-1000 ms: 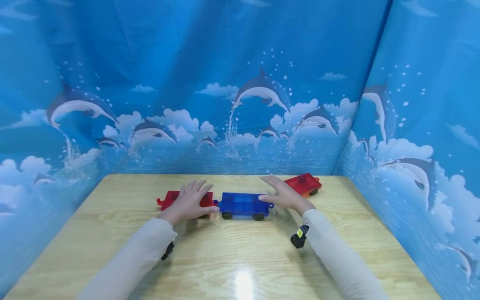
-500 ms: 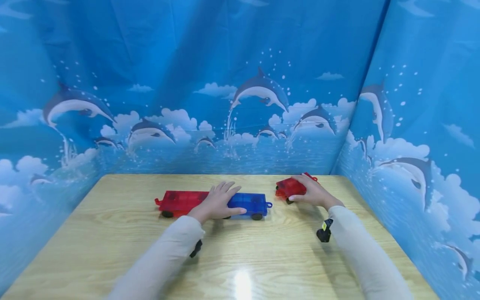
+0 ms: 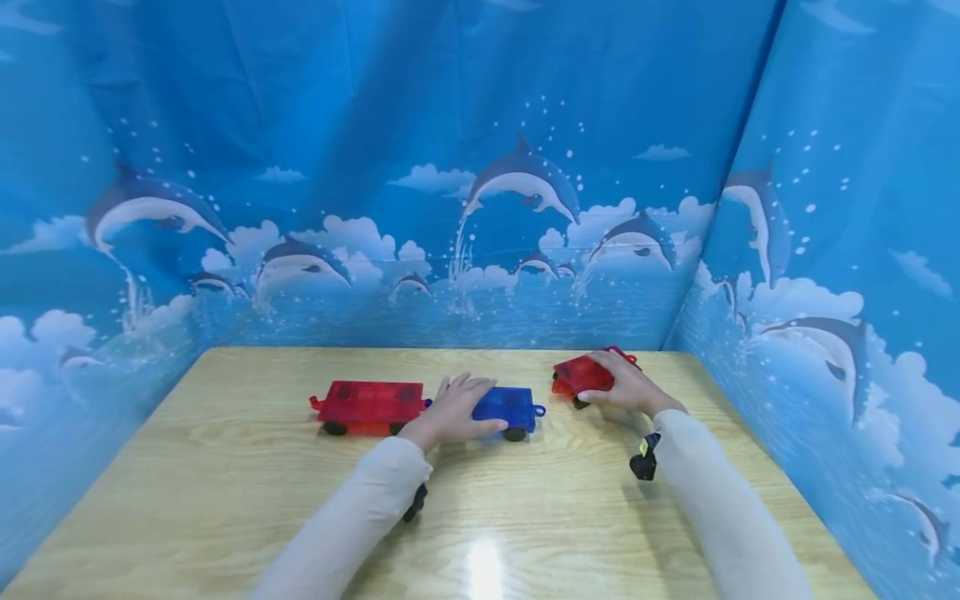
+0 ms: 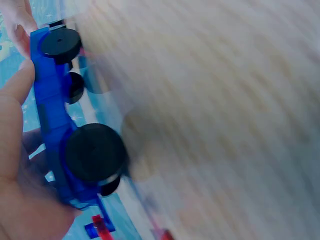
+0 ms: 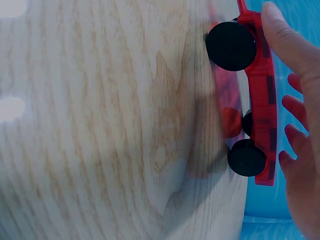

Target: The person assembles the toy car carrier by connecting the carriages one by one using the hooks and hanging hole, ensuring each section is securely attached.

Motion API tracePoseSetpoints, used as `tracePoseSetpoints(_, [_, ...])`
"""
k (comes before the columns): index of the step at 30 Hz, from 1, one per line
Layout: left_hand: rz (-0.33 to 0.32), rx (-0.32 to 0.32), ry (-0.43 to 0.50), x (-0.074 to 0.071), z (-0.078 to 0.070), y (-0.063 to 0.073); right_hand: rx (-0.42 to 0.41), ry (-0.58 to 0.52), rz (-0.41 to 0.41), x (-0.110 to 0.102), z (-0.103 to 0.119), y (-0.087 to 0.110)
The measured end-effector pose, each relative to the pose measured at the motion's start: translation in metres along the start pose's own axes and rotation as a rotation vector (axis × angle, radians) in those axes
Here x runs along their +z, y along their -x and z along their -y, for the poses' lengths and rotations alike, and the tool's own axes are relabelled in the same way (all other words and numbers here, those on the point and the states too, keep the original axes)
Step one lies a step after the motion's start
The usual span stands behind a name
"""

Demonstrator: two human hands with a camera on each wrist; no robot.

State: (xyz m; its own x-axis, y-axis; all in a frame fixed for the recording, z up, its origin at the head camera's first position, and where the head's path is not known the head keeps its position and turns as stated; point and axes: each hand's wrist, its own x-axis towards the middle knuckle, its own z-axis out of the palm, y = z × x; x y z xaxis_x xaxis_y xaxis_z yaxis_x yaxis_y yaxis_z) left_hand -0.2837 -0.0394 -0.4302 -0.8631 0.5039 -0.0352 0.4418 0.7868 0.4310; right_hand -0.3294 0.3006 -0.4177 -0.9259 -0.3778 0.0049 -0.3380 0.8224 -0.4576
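Note:
A see-through red toy train car [image 3: 369, 407] with black wheels stands at the left, its right end meeting the coupling of a blue toy train car [image 3: 516, 404]. My left hand [image 3: 453, 414] lies across the blue car's left half, thumb along the near side and fingers over the top. In the left wrist view that thumb touches the car's edge, while the fingers are mostly behind it. Further right, my right hand [image 3: 628, 385] grips a second red toy train car [image 3: 577, 377], which sits angled. The right wrist view shows the thumb [image 5: 282, 37] on its edge and the fingers bent beyond.
The wooden table [image 3: 247, 517] reaches back to a blue dolphin-print curtain [image 3: 420, 167], with another curtain side [image 3: 847, 250] on the right. A black wrist camera [image 3: 645, 458] sits at my right cuff.
My left hand has moved right, from the left red car onto the blue one. The right hand has left the blue car's right end and taken hold of the far red car.

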Motion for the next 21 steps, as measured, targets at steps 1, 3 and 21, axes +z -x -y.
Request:
tracePoseSetpoints(1, [-0.005, 0.001, 0.002, 0.001, 0.0008, -0.0002, 0.003, 0.001, 0.002, -0.0001, -0.0002, -0.0005])
tracePoseSetpoints(3, [-0.013, 0.001, 0.004, 0.0025, 0.0029, -0.0007, 0.006, 0.002, 0.007, -0.0004, -0.0007, -0.0015])
tracePoseSetpoints(21, [-0.033, 0.005, -0.019, 0.006, 0.0091, -0.0035, 0.043, 0.044, 0.104, -0.0008, -0.0029, -0.0079])
